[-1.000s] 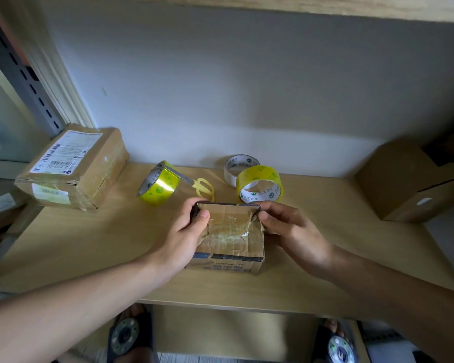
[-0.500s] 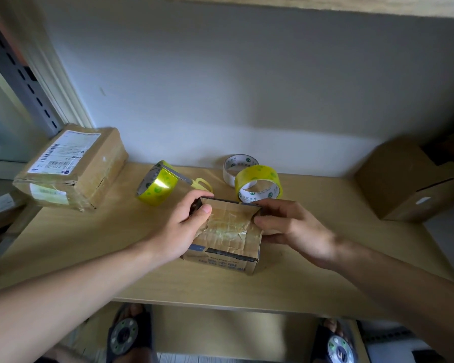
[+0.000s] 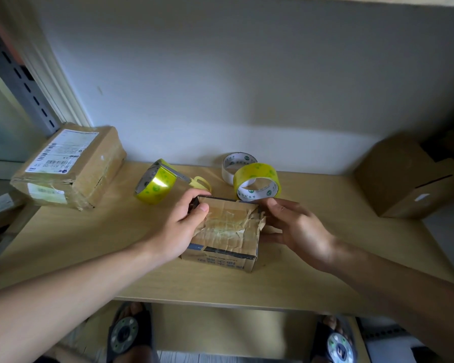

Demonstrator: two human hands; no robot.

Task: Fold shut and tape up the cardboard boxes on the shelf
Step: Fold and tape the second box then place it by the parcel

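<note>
A small worn cardboard box (image 3: 227,231) with old torn tape on its top flap sits mid-shelf. My left hand (image 3: 180,226) grips its left end, thumb pressed on the top flap and fingers curled over the far edge. My right hand (image 3: 296,229) holds the right end, thumb at the far right corner and fingers against the side. Behind the box lie a yellow tape roll (image 3: 156,183), another yellow roll (image 3: 257,183), a white roll (image 3: 236,165) and yellow-handled scissors (image 3: 198,182).
A taped parcel with a shipping label (image 3: 71,166) lies at the shelf's far left. A larger brown box (image 3: 409,176) stands at the far right. The wooden shelf (image 3: 89,244) ends in a front edge near me; my feet in sandals show below it.
The top flap, raised and bowed a second ago, now lies flatter on the box. My left thumb has moved onto the flap, and the box has turned slightly.
</note>
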